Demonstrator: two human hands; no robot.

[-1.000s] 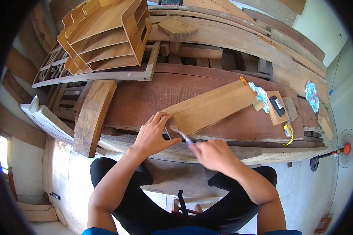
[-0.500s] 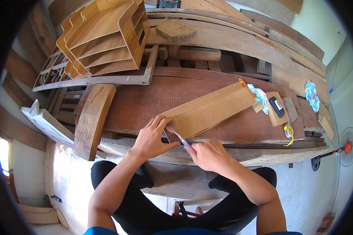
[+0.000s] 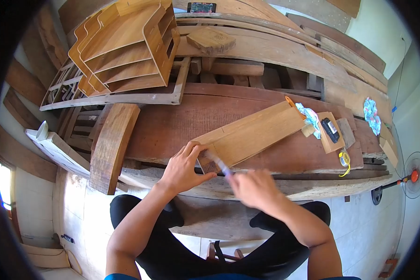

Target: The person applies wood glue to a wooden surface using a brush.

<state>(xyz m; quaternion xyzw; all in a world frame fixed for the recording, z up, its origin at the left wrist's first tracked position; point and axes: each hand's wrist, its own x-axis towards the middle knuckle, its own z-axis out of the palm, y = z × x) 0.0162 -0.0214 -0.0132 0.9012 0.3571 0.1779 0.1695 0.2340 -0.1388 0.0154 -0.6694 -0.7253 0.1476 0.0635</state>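
A long, light-brown wooden box-like piece point(image 3: 254, 130) lies slantwise on the dark red-brown plank, its near left end toward me. My left hand point(image 3: 184, 165) grips that end, fingers over the top edge and thumb reaching along the near side. In my right hand point(image 3: 254, 186), closed and blurred by motion, is a slim, pale-handled brush point(image 3: 223, 167). Its tip meets the left end of the piece, close to my left fingers; the bristles are smeared in this view. An orange-handled paintbrush point(image 3: 307, 130) rests by the far right end of the piece.
A wooden multi-shelf organizer point(image 3: 121, 51) stands at the back left. A curved wood block point(image 3: 112, 147) lies left of the plank point(image 3: 172, 119). To the right are a crumpled cloth point(image 3: 309, 116), a black object point(image 3: 330, 129) and a tape measure point(image 3: 344, 157). A fan point(image 3: 413, 175) stands far right.
My right hand has shifted slightly right and down with the brush, now blurred. My left hand keeps its hold on the wooden piece. The whole view has shifted slightly.
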